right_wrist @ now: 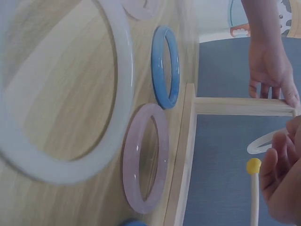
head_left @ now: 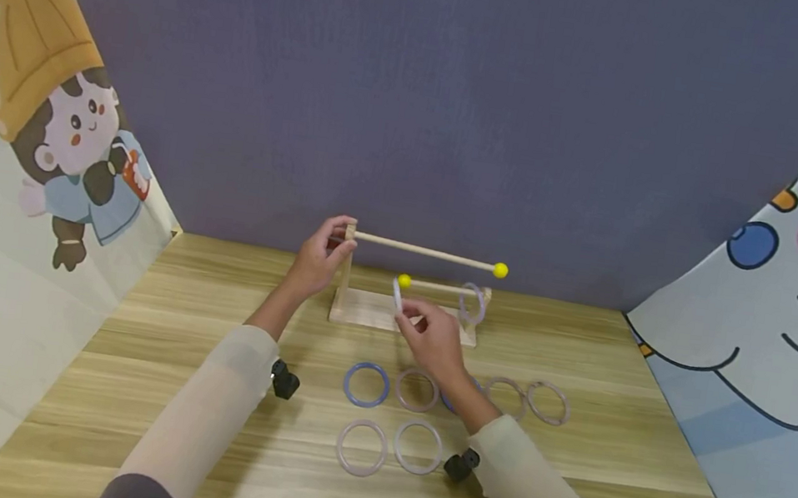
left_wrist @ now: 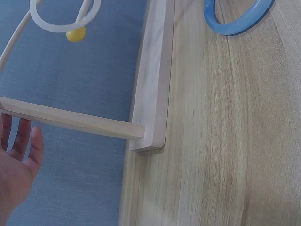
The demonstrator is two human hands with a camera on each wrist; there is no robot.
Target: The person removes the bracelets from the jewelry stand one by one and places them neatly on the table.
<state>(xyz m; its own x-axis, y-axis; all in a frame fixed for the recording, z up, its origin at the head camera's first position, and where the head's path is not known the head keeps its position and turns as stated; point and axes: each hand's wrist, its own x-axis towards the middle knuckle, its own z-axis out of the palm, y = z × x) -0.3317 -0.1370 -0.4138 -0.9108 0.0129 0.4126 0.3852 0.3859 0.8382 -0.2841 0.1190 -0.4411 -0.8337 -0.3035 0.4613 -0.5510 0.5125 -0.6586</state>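
A wooden bangle rack [head_left: 367, 309] stands at the back of the table, with an upper rod [head_left: 429, 251] and a shorter lower rod [head_left: 443, 288], both tipped with yellow balls. My left hand [head_left: 318, 259] holds the top of the rack's left post [left_wrist: 70, 118], thumb in front and fingers behind. Between thumb and fingers, my right hand [head_left: 432, 339] pinches a white bangle [head_left: 396, 294] by its lower edge. That bangle is upright beside the lower rod's yellow ball [head_left: 405, 281]; whether it encircles the tip, I cannot tell. A pale purple bangle [head_left: 480, 307] hangs on the lower rod near its post.
In front of the rack lie several bangles, among them a blue bangle [head_left: 367, 385], a pinkish bangle [right_wrist: 146, 160] and a white bangle [head_left: 418, 447]. My right forearm partly covers another blue one. A dark wall panel [head_left: 418, 100] rises behind the table.
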